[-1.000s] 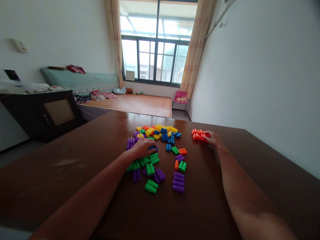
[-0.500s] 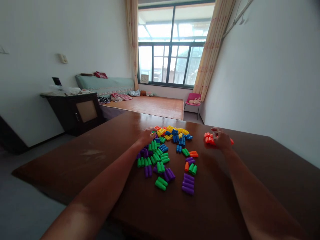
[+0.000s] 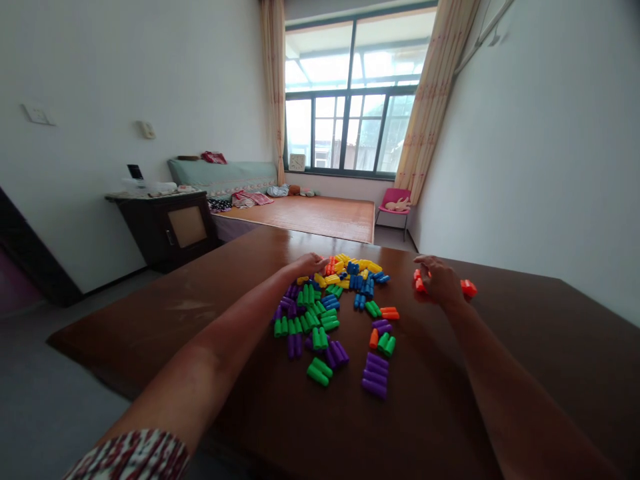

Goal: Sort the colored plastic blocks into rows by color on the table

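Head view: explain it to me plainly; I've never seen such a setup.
There is no machine here: a person works with two bare hands, and the picture comes from a camera worn on the head, facing forward and down. On the brown table lie small purple pieces, green pieces, blue pieces, yellow pieces and orange pieces. The left hand is beside those orange ones; the right hand is at a separate orange group. Whether either grips anything, I can't tell.
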Demonstrator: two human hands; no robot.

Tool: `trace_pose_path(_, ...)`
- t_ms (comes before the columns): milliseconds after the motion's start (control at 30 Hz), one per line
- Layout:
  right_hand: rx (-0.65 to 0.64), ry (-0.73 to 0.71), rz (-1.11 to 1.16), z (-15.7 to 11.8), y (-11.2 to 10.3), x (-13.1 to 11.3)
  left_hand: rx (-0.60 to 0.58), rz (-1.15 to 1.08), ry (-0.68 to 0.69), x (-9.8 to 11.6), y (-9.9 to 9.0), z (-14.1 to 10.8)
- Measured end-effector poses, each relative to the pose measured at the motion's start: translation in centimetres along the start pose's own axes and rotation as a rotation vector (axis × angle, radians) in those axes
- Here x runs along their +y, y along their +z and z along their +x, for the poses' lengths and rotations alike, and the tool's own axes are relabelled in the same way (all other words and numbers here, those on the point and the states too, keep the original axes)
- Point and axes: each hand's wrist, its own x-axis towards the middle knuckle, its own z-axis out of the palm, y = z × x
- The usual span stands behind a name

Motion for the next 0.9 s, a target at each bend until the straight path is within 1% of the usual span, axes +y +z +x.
trace_pose_path(33,0.0,-0.009,0.0,0.0,0.0,-0.1,0.034,-0.004,-0.016,-0.3,-0.3,0.2)
trace_pose_path(100,-0.009,-0.025,-0.011,0.0,0.0,-0.3,0.106,0.061,-0.041,-0.9,-0.6,0.7)
trace_pose_path(167,-0.022,-0.037,-0.035,0.0,0.1,-0.4,0.12,0.144,-0.053,-1.0,-0.3,1.4)
trace_pose_path(300,-0.05,-0.063,-0.067,-0.1,0.1,-0.4,0.057,0.196,-0.041,0.0,1.2,3.2)
trace_pose_path(400,-0.054,-0.063,-0.069,-0.1,0.0,-0.2,-0.001,0.268,-0.064,1.1,2.3,4.4)
trace_pose_path(467,-0.058,-0.061,-0.07,-0.2,0.0,0.0,-0.041,0.312,-0.084,1.6,2.7,4.9)
trace_pose_path(533,-0.067,-0.063,-0.073,-0.2,0.1,0.0,-0.059,0.311,-0.097,1.9,2.8,5.1)
trace_pose_path(667,-0.083,-0.059,-0.077,-0.1,-0.1,-0.4,-0.029,0.232,-0.097,1.9,2.6,4.9)
trace_pose_path(800,-0.065,-0.034,-0.026,0.3,-0.2,-1.1,0.123,0.099,0.048,1.8,2.1,3.2)
trace_pose_path(867,-0.061,-0.007,0.075,0.6,-0.1,-1.9,0.186,-0.045,0.119,2.1,1.6,1.8)
trace_pose_path(900,-0.076,0.015,0.151,0.8,0.0,-2.4,0.199,-0.142,0.151,2.3,1.4,1.0)
